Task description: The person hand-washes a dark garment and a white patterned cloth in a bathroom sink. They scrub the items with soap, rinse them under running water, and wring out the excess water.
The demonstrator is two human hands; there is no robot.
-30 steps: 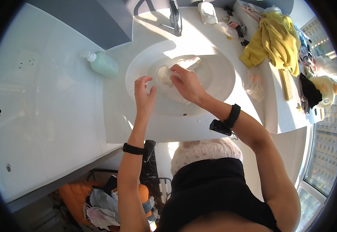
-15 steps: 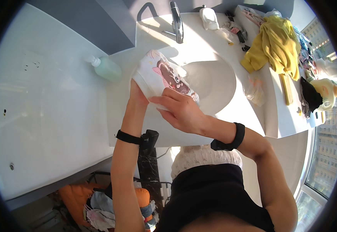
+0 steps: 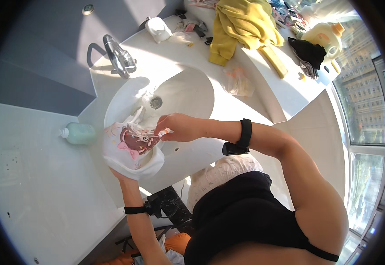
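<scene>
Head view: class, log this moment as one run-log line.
left hand: under white printed garment | right hand: brush on print | place: over sink
</scene>
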